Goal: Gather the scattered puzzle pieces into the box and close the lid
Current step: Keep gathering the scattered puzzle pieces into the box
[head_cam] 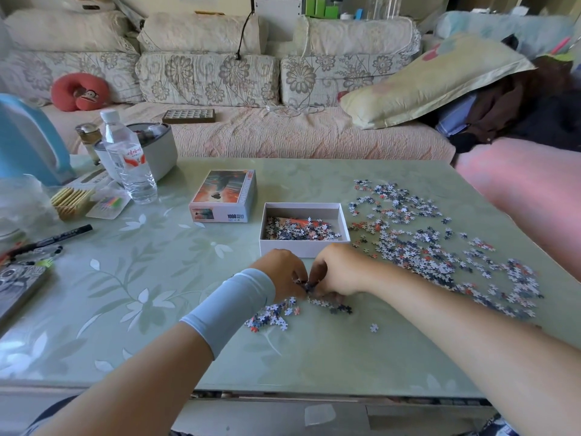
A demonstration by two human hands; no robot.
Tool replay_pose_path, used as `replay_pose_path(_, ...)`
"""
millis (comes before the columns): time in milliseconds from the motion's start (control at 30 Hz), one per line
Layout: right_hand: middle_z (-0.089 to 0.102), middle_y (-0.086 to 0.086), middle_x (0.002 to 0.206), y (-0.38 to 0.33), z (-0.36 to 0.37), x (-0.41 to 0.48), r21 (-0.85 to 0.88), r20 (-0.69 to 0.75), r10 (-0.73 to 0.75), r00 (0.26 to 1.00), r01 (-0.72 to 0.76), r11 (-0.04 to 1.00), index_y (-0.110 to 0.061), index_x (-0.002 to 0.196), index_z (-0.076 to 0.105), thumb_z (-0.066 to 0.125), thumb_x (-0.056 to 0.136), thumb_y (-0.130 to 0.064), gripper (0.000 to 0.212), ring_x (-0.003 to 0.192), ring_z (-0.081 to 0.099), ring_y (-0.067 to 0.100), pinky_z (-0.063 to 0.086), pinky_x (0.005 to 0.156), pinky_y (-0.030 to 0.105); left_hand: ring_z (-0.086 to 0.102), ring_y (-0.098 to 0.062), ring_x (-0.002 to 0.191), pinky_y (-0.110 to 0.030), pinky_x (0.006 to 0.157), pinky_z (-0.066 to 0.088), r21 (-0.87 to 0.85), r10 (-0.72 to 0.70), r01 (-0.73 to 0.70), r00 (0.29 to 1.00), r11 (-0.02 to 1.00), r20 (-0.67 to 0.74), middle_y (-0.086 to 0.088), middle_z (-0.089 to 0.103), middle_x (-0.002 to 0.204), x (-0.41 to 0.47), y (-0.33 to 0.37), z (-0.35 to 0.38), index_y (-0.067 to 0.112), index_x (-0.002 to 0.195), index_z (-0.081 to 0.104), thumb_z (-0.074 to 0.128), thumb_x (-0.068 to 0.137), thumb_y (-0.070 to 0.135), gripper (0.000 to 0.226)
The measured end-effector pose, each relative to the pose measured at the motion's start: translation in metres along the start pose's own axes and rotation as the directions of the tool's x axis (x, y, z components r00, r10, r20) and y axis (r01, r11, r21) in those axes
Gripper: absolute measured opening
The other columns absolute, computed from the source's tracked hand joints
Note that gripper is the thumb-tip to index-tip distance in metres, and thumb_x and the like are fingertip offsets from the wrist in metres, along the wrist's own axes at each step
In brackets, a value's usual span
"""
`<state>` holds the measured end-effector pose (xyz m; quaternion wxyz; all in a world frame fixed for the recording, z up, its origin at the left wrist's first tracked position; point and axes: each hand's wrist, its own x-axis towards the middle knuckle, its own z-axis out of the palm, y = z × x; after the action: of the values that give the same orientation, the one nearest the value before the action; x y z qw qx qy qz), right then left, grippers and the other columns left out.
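Pale green glass-topped table (157, 309) before a floral sofa, and we start at the left: the printed cardboard lid (224, 196) lies off, beside the open white cardboard box (304, 247), already part filled. Just in front of it our left hand (283, 273) and right hand (338, 270) curl together, knuckles up, pinching a small clump of blue, white and red puzzle pieces (306, 286); how many we hold, we can't tell. The box sits straight ahead, touching distance. The big scatter (440, 247) stretches right, nearer our right hand.
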<state>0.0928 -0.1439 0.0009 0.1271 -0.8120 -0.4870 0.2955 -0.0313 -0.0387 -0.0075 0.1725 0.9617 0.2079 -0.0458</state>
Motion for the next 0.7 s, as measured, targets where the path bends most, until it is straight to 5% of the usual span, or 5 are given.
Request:
replay_pose_path(233, 0.072, 0.002, 0.068, -0.002, -0.016, 0.003, 0.036, 0.006, -0.034, 0.999, 0.034, 0.999, -0.015, 0.080, 0.073, 0.078, 0.077, -0.004, 0.012, 0.059, 0.072, 0.026, 0.060, 0.057, 0.032, 0.058, -0.010, 0.078, -0.022, 0.075, 0.049, -0.124, -0.040, 0.044, 0.999, 0.991, 0.035, 0.013, 0.064, 0.087, 0.010, -0.013, -0.006, 0.028, 0.091, 0.070, 0.077, 0.076, 0.034, 0.018)
replay_pose_path(400, 0.073, 0.012, 0.070, -0.005, -0.043, 0.014, 0.159, -0.253, -0.039, 0.967, 0.081, 0.984, -0.012, 0.080, 0.072, 0.078, 0.078, -0.007, 0.008, 0.058, 0.071, 0.023, 0.059, 0.055, 0.032, 0.065, -0.007, 0.062, -0.023, 0.071, 0.054, -0.237, -0.021, 0.032, 0.998, 0.971, 0.052, 0.009, 0.071, 0.075, 0.016, -0.020, -0.019, 0.026, 0.082, 0.073, 0.079, 0.075, 0.029, 0.010)
replay_pose_path(533, 0.070, 0.002, 0.065, -0.002, -0.055, 0.029, 0.153, -0.520, -0.043, 0.853, 0.143, 0.978, -0.016, 0.081, 0.074, 0.083, 0.076, -0.016, 0.011, 0.049, 0.062, 0.011, 0.050, 0.051, 0.023, 0.068, -0.016, 0.061, -0.028, 0.070, 0.058, -0.464, -0.090, -0.020, 0.973, 0.886, -0.212, 0.001, 0.070, 0.070, 0.027, -0.023, -0.040, 0.020, 0.078, 0.071, 0.076, 0.078, 0.018, 0.005)
replay_pose_path(633, 0.069, -0.011, 0.080, 0.004, -0.053, 0.038, -0.030, -0.545, -0.076, 0.835, 0.071, 0.997, -0.027, 0.093, 0.076, 0.083, 0.075, -0.034, 0.020, 0.072, 0.062, 0.010, 0.040, 0.059, 0.023, 0.062, -0.019, 0.062, -0.027, 0.064, 0.054, -0.527, -0.237, -0.046, 0.858, 0.849, -0.456, 0.001, 0.068, 0.069, 0.042, -0.030, -0.045, 0.021, 0.081, 0.070, 0.074, 0.080, 0.019, 0.005)
replay_pose_path(700, 0.069, -0.013, 0.089, 0.006, -0.051, 0.040, -0.120, -0.520, -0.080, 0.850, 0.020, 0.993, -0.033, 0.104, 0.074, 0.079, 0.077, -0.041, 0.028, 0.083, 0.060, 0.012, 0.039, 0.065, 0.025, 0.059, -0.016, 0.068, -0.022, 0.065, 0.049, -0.466, -0.234, -0.009, 0.856, 0.884, -0.461, 0.002, 0.068, 0.076, 0.050, -0.034, -0.041, 0.021, 0.090, 0.072, 0.073, 0.080, 0.022, 0.010)
